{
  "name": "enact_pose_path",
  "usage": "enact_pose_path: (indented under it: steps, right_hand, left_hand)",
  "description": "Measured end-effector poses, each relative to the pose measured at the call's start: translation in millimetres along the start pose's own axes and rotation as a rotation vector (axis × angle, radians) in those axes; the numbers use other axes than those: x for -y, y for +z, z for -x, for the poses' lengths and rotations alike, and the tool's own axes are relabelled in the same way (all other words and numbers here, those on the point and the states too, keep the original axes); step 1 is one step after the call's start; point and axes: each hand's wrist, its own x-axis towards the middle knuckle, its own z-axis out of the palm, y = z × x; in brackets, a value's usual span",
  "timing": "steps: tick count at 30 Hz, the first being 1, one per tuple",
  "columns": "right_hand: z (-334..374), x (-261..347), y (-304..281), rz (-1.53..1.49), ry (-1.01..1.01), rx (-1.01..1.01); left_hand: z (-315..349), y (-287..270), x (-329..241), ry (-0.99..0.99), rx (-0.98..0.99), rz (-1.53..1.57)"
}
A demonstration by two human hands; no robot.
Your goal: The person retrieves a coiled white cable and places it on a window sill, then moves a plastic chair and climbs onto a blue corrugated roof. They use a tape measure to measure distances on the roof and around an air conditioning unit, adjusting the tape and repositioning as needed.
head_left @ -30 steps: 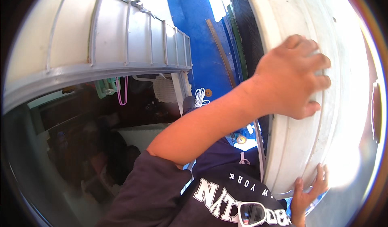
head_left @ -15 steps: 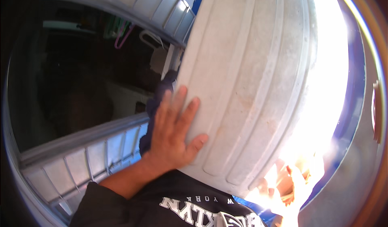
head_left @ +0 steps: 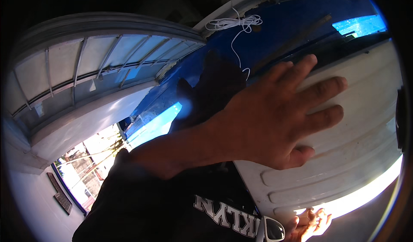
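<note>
While the white ribbed plastic tub (head_left: 344,156) is filling the right side of the view, the left hand (head_left: 275,121) is lying flat against its moulded wall, fingers (head_left: 320,87) spread wide and straight, gripping nothing. Below the tub, at its lower edge, the right hand (head_left: 310,224) is showing only in part, fingertips curled up against the rim; whether it is truly gripping cannot be told. Behind the tub, a blue tarpaulin-like sheet (head_left: 275,39) is stretching upward, smooth and glossy, with a coil of thin white cord (head_left: 232,23) hanging on it. Left of the tub, a grey ribbed plastic panel (head_left: 86,74) is curving overhead. Under the tub, a black shirt (head_left: 172,207) with white block lettering and white-framed sunglasses (head_left: 272,230) are showing.
</note>
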Motion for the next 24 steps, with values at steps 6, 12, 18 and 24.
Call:
enact_pose_path:
  steps: [6,12,18,24]
  right_hand:
    - [-9.0,-10.9,10.9,0.134,-0.072,0.096]
    - [-15.8,-13.2,10.4,0.207,-0.130,0.146]
    - [-8.4,-7.0,2.5,0.247,-0.151,0.131]
    - [5.4,-11.1,-16.1,0.255,-0.107,0.096]
  left_hand:
    - [8.9,11.9,-2.7,-0.107,-0.338,0.122]
    - [30.0,13.4,0.1,0.024,-0.226,-0.058]
    - [28.9,16.9,1.0,0.055,-0.238,-0.052]
    - [33.8,11.0,3.8,0.011,-0.241,-0.124]
